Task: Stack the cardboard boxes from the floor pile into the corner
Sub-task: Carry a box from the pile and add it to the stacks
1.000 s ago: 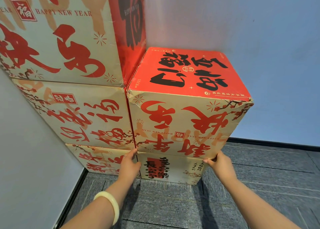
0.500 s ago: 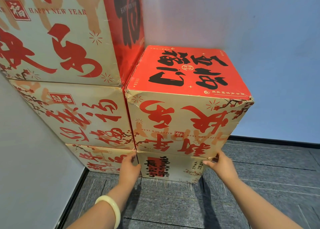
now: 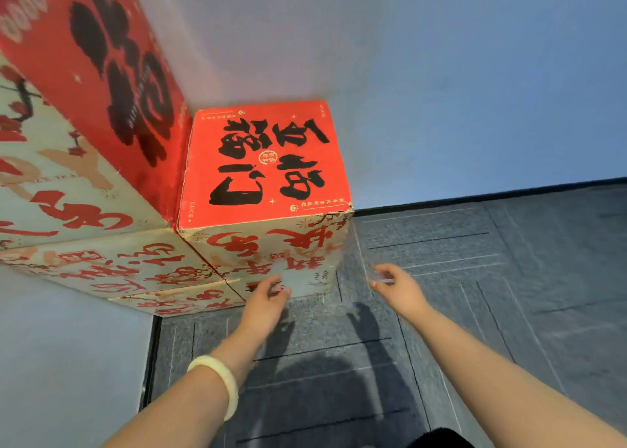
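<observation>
A red-topped cardboard box (image 3: pixel 264 162) with black characters stands in the corner on top of a lower box (image 3: pixel 305 283). To its left rises a taller stack of the same printed boxes (image 3: pixel 84 189). My left hand (image 3: pixel 266 298), with a pale bangle on the wrist, hovers in front of the lower box, fingers loosely curled and holding nothing. My right hand (image 3: pixel 395 286) is off to the right of the stack over the carpet, fingers relaxed, apart from the boxes. Both hands are motion-blurred.
Grey carpet tiles (image 3: pixel 475 295) cover the floor to the right and in front. Pale walls (image 3: pixel 441 74) meet behind the stack, with a dark skirting along the floor. Another wall (image 3: pixel 61 362) stands at the left.
Both hands have come off the bottom edge of the red-topped box and drawn back. The view has tilted and swung right, looking more steeply down on the stack.
</observation>
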